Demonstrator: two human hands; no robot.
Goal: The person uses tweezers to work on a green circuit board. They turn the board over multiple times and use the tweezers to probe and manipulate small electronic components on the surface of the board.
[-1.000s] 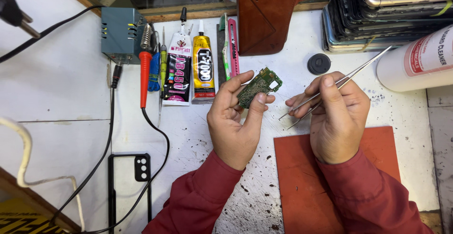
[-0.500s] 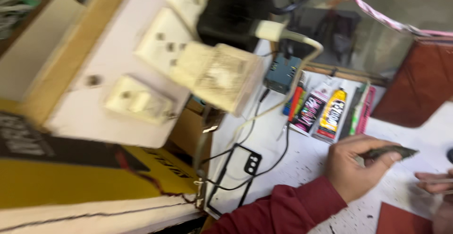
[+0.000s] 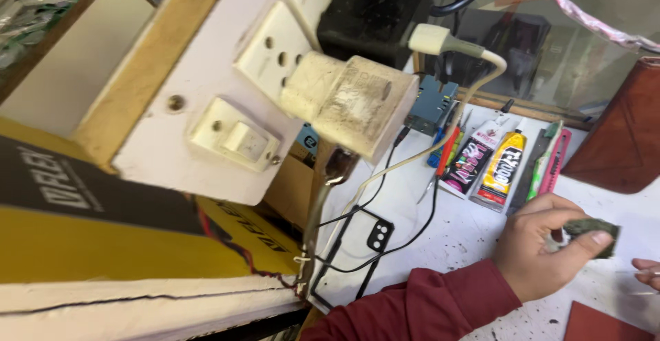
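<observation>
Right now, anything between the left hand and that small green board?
Nothing visible. The left hand already pinches the green circuit board between thumb and fingers, above the white tabletop. The right hand is mostly out of frame.

Left hand [image 3: 543,258] pinches a small green circuit board [image 3: 591,231] between thumb and fingers over the white bench [image 3: 474,234]; right hand [image 3: 646,272] barely in frame at the right edge, maybe holding something thin, too blurred to tell. Two glue tubes [image 3: 489,163] lie near, wall socket board [image 3: 227,86] with a bulky white plug [image 3: 350,100] fills the upper left.
</observation>
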